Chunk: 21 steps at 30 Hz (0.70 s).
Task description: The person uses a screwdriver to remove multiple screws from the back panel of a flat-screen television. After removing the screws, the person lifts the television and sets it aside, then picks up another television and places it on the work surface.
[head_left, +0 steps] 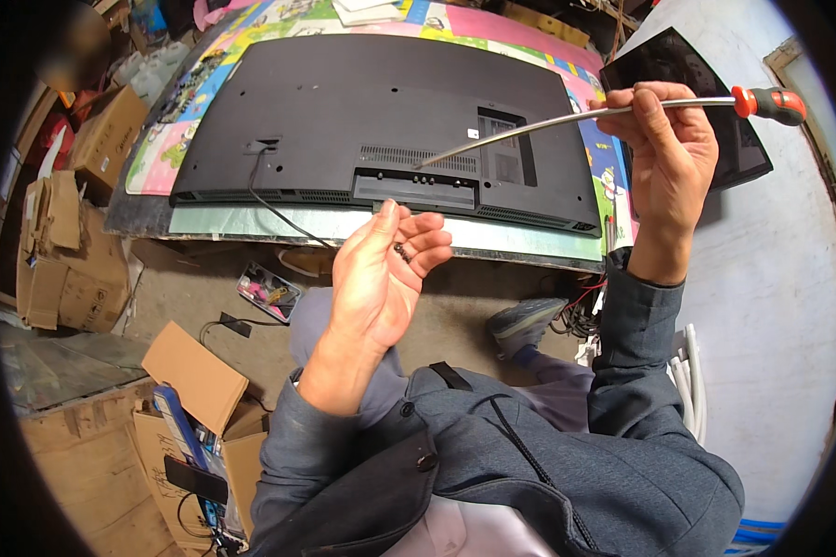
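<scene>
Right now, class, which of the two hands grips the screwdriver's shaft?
The right hand, pinching the red-and-black-handled screwdriver by its shaft; the half-open left hand instead cradles small dark pieces, probably screws.

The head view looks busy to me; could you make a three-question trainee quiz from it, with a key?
1. Which hand holds the long screwdriver?
2. True or false: the large black television lies with its screen facing up.
3. What is in the left hand?
A) a coiled cable
B) small dark pieces
C) a cardboard flap

Key:
1. The right hand.
2. False; its back faces up.
3. B.
</scene>
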Each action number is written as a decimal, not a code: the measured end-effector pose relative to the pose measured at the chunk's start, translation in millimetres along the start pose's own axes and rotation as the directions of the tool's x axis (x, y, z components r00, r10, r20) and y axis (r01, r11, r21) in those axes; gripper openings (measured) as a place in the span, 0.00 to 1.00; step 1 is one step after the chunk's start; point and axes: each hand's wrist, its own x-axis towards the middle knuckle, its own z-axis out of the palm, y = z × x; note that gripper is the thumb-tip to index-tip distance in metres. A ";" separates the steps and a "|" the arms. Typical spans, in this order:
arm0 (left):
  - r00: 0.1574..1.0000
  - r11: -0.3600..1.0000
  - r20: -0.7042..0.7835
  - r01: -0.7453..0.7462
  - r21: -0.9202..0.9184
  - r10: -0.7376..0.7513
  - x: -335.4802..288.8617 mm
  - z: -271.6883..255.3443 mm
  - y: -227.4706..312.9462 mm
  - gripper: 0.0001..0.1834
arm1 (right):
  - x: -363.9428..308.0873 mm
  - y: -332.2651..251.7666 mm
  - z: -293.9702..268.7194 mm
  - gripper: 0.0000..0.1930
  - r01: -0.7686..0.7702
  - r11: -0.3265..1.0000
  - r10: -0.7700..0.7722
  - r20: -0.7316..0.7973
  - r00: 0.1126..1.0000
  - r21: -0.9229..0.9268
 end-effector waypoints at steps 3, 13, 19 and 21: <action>0.996 0.999 -0.090 -0.008 0.052 0.013 0.8 -0.9 2.1 0.14 | -5.7 -5.1 -2.3 0.06 -0.015 0.999 0.014 0.015 1.000 0.050; 0.984 0.989 -0.135 -0.105 0.103 0.118 7.9 -0.1 -2.2 0.13 | -11.3 -10.3 -4.5 0.07 0.013 0.996 -0.018 0.048 0.999 0.093; 0.984 0.988 -0.117 -0.125 0.086 0.134 5.9 -1.8 -1.9 0.11 | -15.4 -15.7 -2.6 0.06 0.012 0.995 -0.016 0.047 0.999 0.095; 0.988 0.992 -0.093 -0.118 0.048 0.122 5.1 -0.8 -0.9 0.11 | -16.3 -16.6 -1.4 0.06 0.015 0.996 -0.020 0.048 0.999 0.090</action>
